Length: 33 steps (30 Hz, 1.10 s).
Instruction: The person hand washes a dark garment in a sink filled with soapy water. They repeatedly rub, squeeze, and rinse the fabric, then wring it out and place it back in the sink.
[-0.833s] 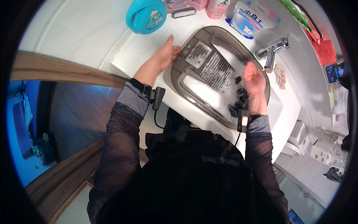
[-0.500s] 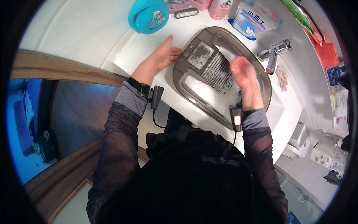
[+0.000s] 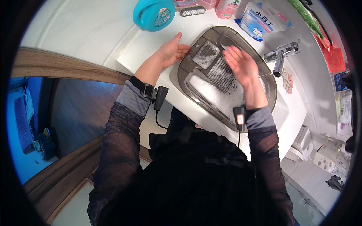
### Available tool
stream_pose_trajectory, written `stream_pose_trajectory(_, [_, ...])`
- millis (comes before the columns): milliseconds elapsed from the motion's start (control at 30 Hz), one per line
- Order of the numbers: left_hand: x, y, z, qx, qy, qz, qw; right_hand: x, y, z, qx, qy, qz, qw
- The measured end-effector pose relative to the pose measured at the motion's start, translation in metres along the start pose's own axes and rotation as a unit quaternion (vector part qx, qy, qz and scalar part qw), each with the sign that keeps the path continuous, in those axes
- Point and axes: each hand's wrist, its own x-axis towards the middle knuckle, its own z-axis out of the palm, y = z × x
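Note:
A grey-brown wash basin (image 3: pixel 180 73) with a ribbed washboard (image 3: pixel 225 78) built into it sits tilted in the white sink. White suds (image 3: pixel 217 94) lie in its compartments and over the ribs. My left hand (image 3: pixel 171 52) is open at the basin's left rim, thumb raised and fingertips by the edge; I cannot tell if they press on it. Above the right part of the basin, my right hand (image 3: pixel 243 67) is open, fingers stretched out and slightly blurred, holding nothing.
A chrome tap (image 3: pixel 281 57) stands right of the basin, with a crumpled cloth (image 3: pixel 287 81) beside it. Along the back are a teal jug (image 3: pixel 154 15), a scrubbing brush (image 3: pixel 192 11), a pink-and-white bottle (image 3: pixel 227 8) and a white-and-blue pouch (image 3: pixel 262 20).
My right hand has swung up and left over the basin, its fingers now stretched out instead of curled. My left hand stays at the rim. The whole view has shifted slightly.

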Motion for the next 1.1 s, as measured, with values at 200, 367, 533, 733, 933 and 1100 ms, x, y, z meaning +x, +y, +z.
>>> stream_pose_trajectory(200, [0.006, -0.002, 0.004, -0.008, 0.045, 0.011, 0.999, 0.005, -0.011, -0.13, 0.352, 0.16, -0.117, 0.915])
stream_pose_trajectory(367, [0.007, 0.001, 0.006, -0.041, 0.048, 0.03, 0.998, 0.01, -0.008, -0.107, 0.352, 0.045, -0.107, 0.929])
stream_pose_trajectory(533, [0.013, -0.001, 0.007, -0.051, 0.044, 0.033, 0.997, 0.007, 0.026, 0.028, 0.05, -0.069, 0.069, 0.994])
stream_pose_trajectory(733, [0.012, -0.006, 0.009, -0.053, 0.052, 0.043, 0.996, -0.003, 0.047, 0.084, -0.122, -0.079, 0.041, 0.988])
stream_pose_trajectory(933, [0.001, -0.006, -0.001, 0.036, 0.063, -0.007, 0.997, -0.007, 0.011, -0.023, 0.025, 0.02, -0.004, 0.999])
stream_pose_trajectory(1100, [-0.003, -0.008, -0.005, 0.054, 0.062, -0.045, 0.996, -0.009, -0.006, -0.127, 0.31, 0.135, -0.098, 0.936])
